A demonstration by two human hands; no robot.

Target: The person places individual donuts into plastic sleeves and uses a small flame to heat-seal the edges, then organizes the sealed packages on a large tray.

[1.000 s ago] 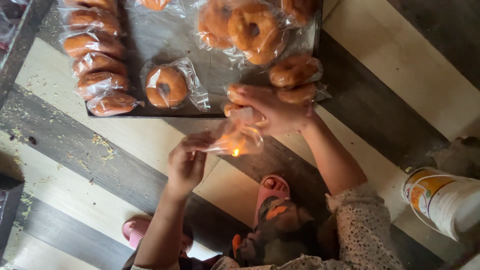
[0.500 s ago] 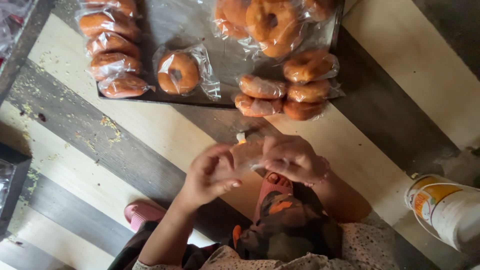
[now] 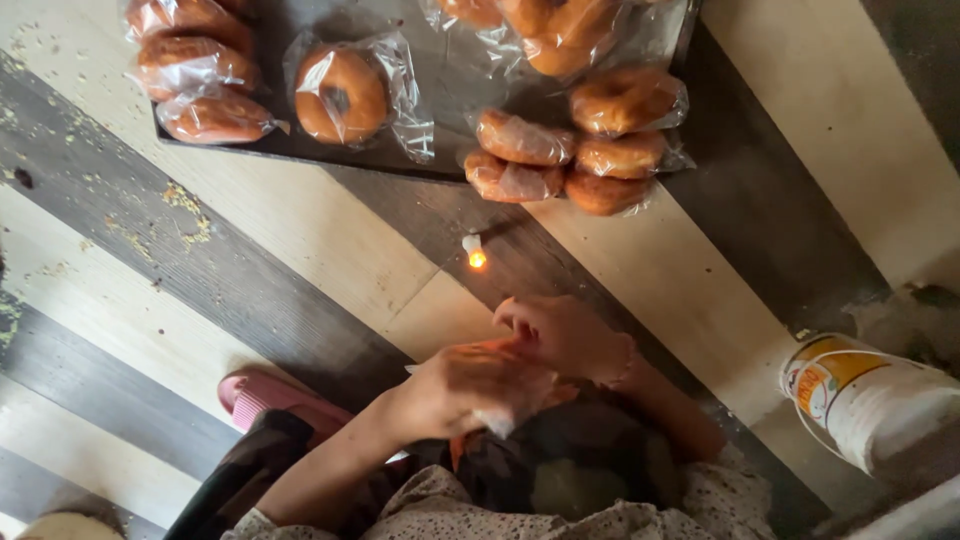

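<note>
Left hand (image 3: 470,385) curled around a bagged doughnut (image 3: 500,372), fingers wrapped over the clear plastic, held low near the lap. Right hand (image 3: 565,335) touching the same bag from the far side, fingers pinched on the plastic at its top edge. Both hands meet on the bag; doughnut itself mostly hidden, only an orange-brown strip shows between them.

Candle (image 3: 473,250) lit, small flame, standing on the floor just ahead of the hands, apart from them, between hands and tray.

Tray (image 3: 450,100) dark, flat, lying on the striped floor (image 3: 250,230) at the top of view. On it: 1 single bagged doughnut (image 3: 342,92) lying flat near the middle, a row of bagged ones (image 3: 195,70) at the left edge, a heap (image 3: 560,35) at the top right. A stack of about 5 bagged doughnuts (image 3: 575,150) sits at the tray's near-right corner, partly over the edge onto the floor.

Crumbs (image 3: 185,205) scattered on the floor left of centre. Pink sandal (image 3: 270,395) just left of the left forearm. White bucket (image 3: 880,405) with orange label at right, well apart from the hands.
</note>
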